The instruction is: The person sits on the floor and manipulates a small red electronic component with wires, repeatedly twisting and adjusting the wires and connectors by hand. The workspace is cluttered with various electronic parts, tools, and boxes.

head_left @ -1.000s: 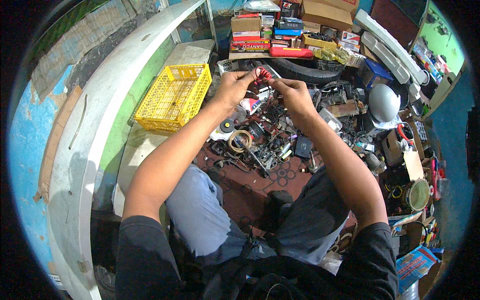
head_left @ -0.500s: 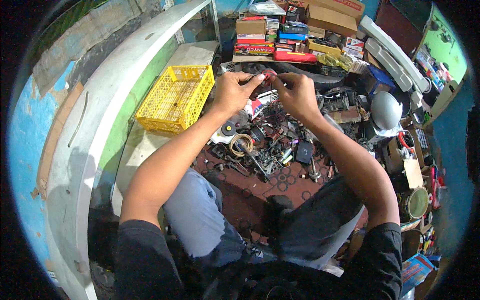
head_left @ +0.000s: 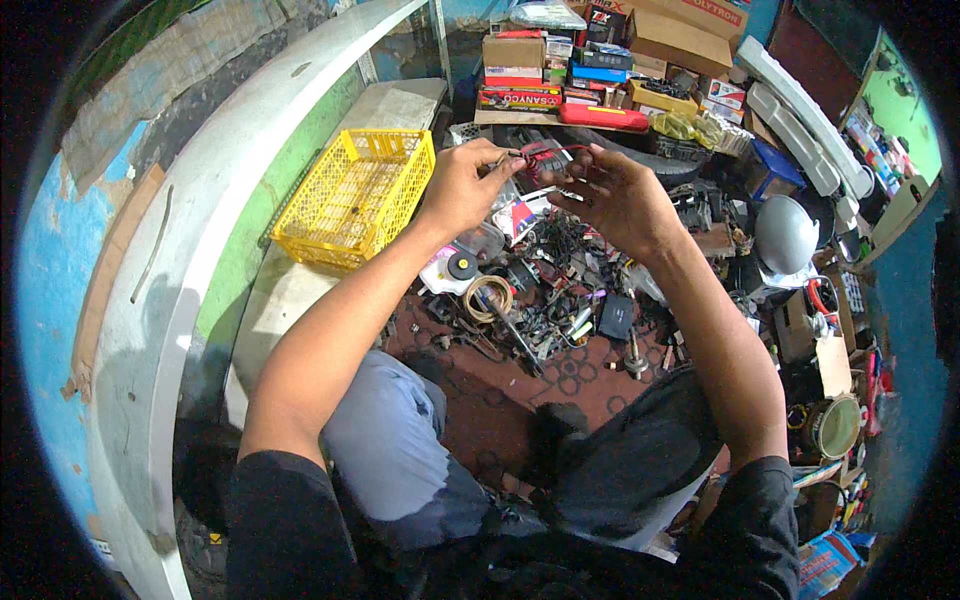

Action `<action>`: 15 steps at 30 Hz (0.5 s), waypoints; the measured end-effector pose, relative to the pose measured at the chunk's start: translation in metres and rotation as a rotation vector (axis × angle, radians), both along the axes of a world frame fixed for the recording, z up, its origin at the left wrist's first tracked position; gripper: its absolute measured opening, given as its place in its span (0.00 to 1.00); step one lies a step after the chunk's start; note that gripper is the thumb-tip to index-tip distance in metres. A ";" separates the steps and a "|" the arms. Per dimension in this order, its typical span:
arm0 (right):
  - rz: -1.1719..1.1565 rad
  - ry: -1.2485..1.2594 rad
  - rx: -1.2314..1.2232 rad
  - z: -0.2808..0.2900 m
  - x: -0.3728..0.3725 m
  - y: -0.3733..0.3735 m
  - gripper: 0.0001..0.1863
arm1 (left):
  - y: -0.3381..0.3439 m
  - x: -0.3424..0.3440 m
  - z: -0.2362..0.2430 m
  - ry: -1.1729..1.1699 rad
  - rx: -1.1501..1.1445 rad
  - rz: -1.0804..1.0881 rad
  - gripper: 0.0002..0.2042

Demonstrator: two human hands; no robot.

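Observation:
My left hand [head_left: 465, 185] pinches a bunched red wire [head_left: 540, 156] between thumb and fingertips, above the heap of parts. A loose strand of it arcs rightward to the upper fingertip of my right hand [head_left: 625, 205], whose fingers are spread apart; whether that fingertip merely touches the strand is unclear. Below both hands lie a tangle of dark cables and parts [head_left: 560, 250], a white container with a black cap [head_left: 445, 270] and a tan coiled hose [head_left: 488, 298].
A yellow crate [head_left: 300, 235] sits on the left ledge beside a long white panel [head_left: 140, 330]. Stacked boxes [head_left: 680, 50] and a tire [head_left: 660, 160] are at the back. A silver dome [head_left: 785, 235], clutter and a round tin [head_left: 835, 428] line the right. My legs are below.
My right hand has moved rightward and its fingers have spread, while the red coil now shows a longer strand arcing toward it. My left hand still pinches the wire.

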State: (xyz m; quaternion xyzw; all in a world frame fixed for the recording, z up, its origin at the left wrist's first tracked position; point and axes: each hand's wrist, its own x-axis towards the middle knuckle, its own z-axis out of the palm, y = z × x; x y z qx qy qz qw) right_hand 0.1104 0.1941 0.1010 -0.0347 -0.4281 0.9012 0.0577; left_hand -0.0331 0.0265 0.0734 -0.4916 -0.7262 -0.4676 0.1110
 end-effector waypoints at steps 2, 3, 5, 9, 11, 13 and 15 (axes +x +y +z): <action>0.288 0.129 -0.164 -0.009 -0.005 0.026 0.11 | 0.003 -0.005 -0.002 0.014 0.021 0.011 0.09; 0.091 -0.039 -0.025 -0.002 -0.002 0.031 0.12 | 0.002 -0.009 -0.005 0.019 0.030 0.024 0.09; -0.202 -0.171 0.528 0.011 0.002 0.028 0.14 | -0.002 -0.012 -0.003 -0.005 0.025 0.049 0.10; -0.239 0.001 1.572 -0.034 -0.002 0.082 0.17 | -0.002 -0.014 -0.009 -0.035 -0.065 0.042 0.13; -0.265 -0.042 1.634 -0.042 -0.003 0.085 0.16 | -0.002 -0.011 -0.015 -0.101 -0.098 0.026 0.14; -0.313 -0.078 1.661 -0.047 -0.009 0.088 0.16 | -0.001 -0.010 -0.017 -0.149 -0.148 0.069 0.15; -0.289 -0.034 1.403 -0.047 -0.009 0.094 0.14 | -0.001 -0.009 -0.015 -0.192 -0.187 0.090 0.15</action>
